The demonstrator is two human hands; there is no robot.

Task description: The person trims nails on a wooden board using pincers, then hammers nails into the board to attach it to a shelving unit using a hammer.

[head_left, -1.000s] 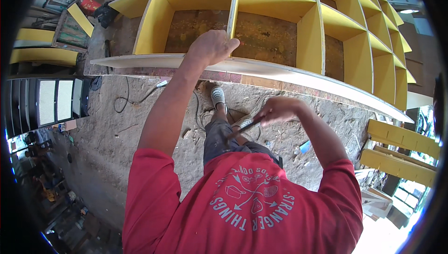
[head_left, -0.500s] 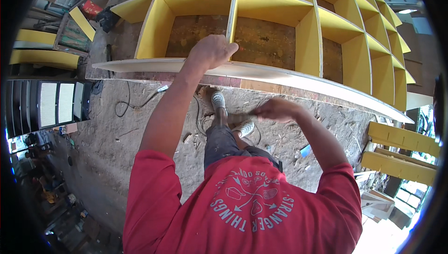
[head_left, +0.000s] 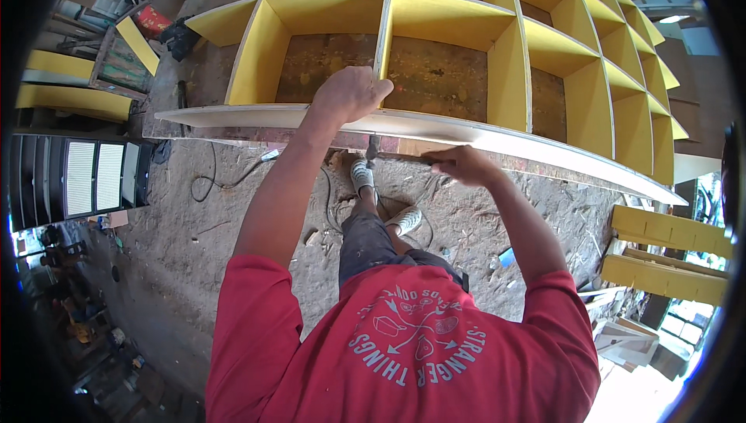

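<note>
My left hand (head_left: 351, 95) is closed around the near end of an upright divider panel (head_left: 384, 42) with a pale edge. That divider meets a long white-faced board (head_left: 458, 129) along the front of a yellow compartment frame (head_left: 509, 73). In my right hand (head_left: 466, 165) is a hammer, gripped by its handle. The hammer head (head_left: 372, 149) is at the outer face of the long board, opposite the divider's end; I cannot tell if it touches. Under the frame lies a worn, stained wooden worktop (head_left: 439, 73).
A dark cable (head_left: 217, 182) trails over the dirt floor near my feet. Yellow boards (head_left: 668, 233) are stacked at the right, with more yellow panels (head_left: 74, 100) at the left. A black cabinet with pale panels (head_left: 81, 174) stands at the left, and a blue scrap (head_left: 507, 257) lies on the floor.
The hammer, blurred and lower before, has swung up to the front of the long board. My right hand has moved slightly forward. My left hand keeps its grip on the divider.
</note>
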